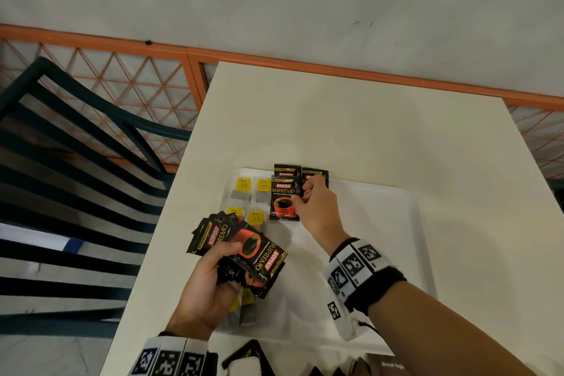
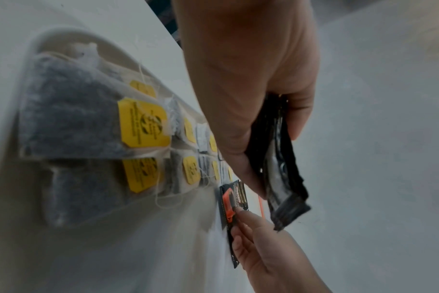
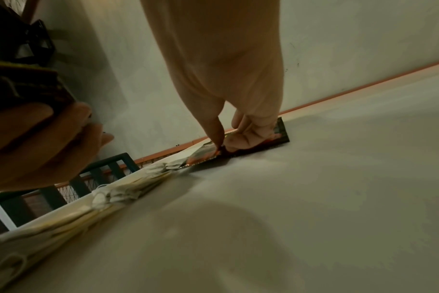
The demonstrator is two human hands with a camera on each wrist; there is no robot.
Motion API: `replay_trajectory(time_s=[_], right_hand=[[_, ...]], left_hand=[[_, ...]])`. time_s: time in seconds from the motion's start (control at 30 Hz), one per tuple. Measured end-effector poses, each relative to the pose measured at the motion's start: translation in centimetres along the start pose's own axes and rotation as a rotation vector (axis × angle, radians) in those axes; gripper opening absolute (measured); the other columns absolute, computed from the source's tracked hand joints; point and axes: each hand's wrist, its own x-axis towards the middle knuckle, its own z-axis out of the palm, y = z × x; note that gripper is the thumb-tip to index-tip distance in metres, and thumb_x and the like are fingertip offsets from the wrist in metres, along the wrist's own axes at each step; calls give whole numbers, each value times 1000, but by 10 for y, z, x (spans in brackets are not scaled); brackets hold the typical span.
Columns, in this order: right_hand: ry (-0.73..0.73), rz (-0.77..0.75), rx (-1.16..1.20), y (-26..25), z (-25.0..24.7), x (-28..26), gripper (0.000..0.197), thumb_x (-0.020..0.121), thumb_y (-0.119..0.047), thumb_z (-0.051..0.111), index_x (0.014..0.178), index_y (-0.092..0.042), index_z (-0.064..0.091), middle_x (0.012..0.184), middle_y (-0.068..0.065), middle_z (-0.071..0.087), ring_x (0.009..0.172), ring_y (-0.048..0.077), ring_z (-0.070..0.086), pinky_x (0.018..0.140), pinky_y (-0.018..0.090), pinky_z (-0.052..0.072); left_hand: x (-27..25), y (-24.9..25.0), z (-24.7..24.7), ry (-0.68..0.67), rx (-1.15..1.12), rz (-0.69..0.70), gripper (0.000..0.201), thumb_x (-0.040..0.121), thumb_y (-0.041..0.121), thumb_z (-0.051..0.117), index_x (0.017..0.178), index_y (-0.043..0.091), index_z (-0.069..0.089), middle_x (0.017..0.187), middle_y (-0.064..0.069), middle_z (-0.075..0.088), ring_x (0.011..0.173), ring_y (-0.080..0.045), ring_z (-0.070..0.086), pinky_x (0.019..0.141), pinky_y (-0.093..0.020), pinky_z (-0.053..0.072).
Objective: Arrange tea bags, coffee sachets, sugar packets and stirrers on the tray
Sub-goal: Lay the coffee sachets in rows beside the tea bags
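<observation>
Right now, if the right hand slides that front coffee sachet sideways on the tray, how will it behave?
The front coffee sachet lies flat and thin on the smooth white tray, so it probably slides easily and weighs little. Its film looks glossy, so the right hand may slip off it. It overlaps the sachets behind, so a push might drag those along.

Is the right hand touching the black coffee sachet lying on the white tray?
Touching. The right wrist view shows the right hand pressing fingertips onto the sachet.
</observation>
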Motion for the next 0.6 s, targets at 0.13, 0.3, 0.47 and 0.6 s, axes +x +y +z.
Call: replay_trajectory(time_s=[0.13,0.3,0.47,0.6], right_hand=[[10,-9,18,-2,-2,-3,21,87,-14,60,103,-6,47,84,1,52,75,14,51,53,11,34],[-218,-23,165,-21,-18,-23,18,91,-31,54,91,-14,54,71,-11,56,59,-1,51,53,4,39],[-670,-31,323,-26,-37,-44,14,88,-23,60,99,-13,62,77,-7,60,56,-2,52,54,16,42],[-641,-43,307,-19,-42,-49,12,88,-14,60,98,-20,61,83,-6,60,57,-5,54,57,17,45]], left_hand=[[-1,-1,4,2,15,17,29,66,7,56,94,11,63,80,-10,72,70,-21,70,59,-34,57],[0,-1,11,-42,35,34,35,70,5,53,102,15,64,85,-9,74,73,-22,71,57,-35,59],[-1,3,17,-68,65,58,34,73,6,54,106,13,61,89,-11,74,79,-24,72,59,-36,59],[-2,1,18,-47,120,63,40,76,7,56,115,13,60,102,-14,71,91,-27,70,66,-39,59]])
